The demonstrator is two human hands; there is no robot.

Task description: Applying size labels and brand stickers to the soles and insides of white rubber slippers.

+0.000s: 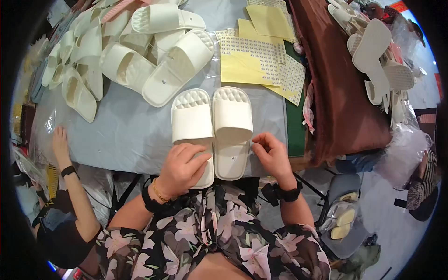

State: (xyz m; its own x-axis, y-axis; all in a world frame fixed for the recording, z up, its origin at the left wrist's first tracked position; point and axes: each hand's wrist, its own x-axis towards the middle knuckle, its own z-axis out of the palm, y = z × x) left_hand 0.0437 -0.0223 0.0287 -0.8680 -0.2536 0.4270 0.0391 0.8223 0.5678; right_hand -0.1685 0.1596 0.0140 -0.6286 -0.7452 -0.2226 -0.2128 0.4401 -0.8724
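Two white slippers lie side by side before me, toes pointing away. My left hand (pixel 182 169) is over the left slipper (pixel 192 122), its fingers bent and drawn together above the insole. They hide part of the insole, and anything between the fingertips is hidden. On the heel of the right slipper (pixel 232 161) sits a small printed sticker (pixel 234 159). My right hand (pixel 271 153) is just beside that slipper's right edge, fingers loosely curled, thumb and forefinger tips slightly apart with nothing seen between them.
More white slippers (pixel 170 67) are heaped at the back left. Yellow sticker sheets (pixel 247 65) lie behind the pair. A brown cushion-like cover (pixel 340 102) borders the table's right side, with slippers (pixel 371 51) beyond it. Another person's hand (pixel 60 144) touches the grey table cover's left edge.
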